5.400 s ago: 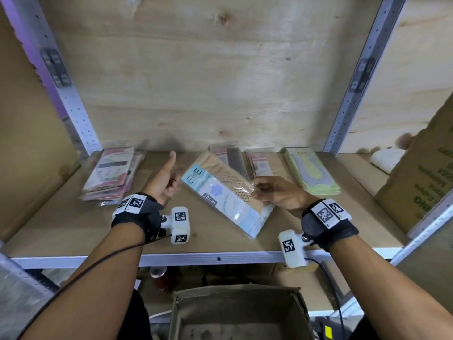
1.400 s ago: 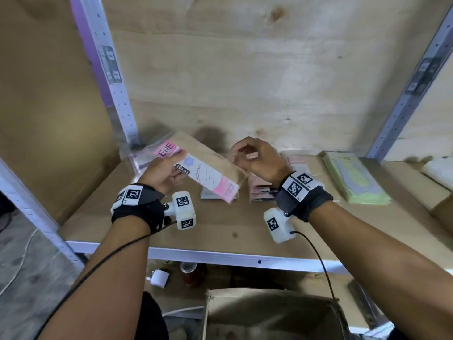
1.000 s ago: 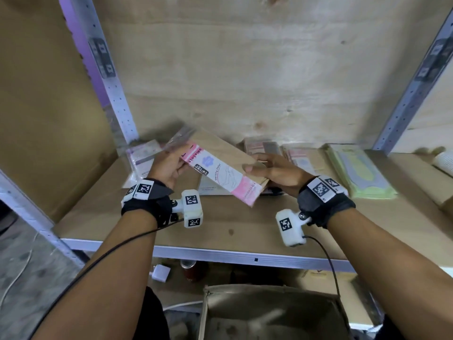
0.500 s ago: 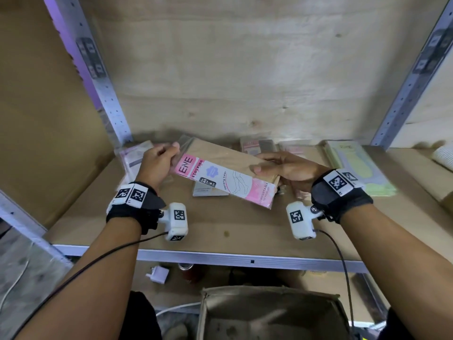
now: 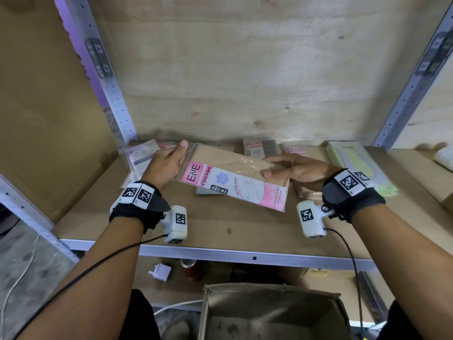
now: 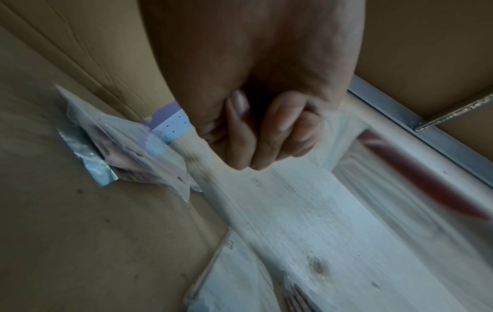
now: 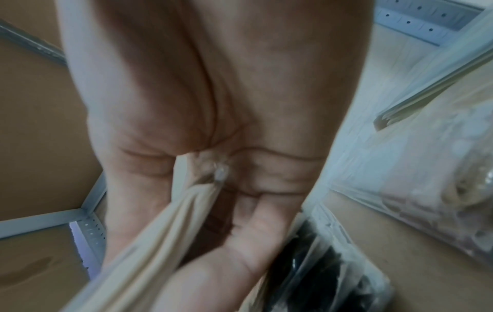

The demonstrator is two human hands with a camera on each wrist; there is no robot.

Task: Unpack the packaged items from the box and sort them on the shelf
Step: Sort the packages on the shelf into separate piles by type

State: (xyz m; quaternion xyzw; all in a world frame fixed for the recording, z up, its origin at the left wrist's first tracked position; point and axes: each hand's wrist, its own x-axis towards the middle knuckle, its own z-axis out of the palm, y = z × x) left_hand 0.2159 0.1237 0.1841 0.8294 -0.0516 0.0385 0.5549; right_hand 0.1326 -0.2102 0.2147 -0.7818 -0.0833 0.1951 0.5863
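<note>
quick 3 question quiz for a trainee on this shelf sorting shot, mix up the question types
1. True or false: both hands hold the pink stocking packet.
2. Where does the green packet stack lie on the shelf? A) far left B) to the right of the right hand C) in the cardboard box
3. Fill in: the brand printed on the packet beside the left hand is ___.

Key: 1 true; 2 B; 3 ENE

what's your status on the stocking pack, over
Left hand and right hand each grip an end of the stocking pack. Held above shelf. Nothing blocking.
</note>
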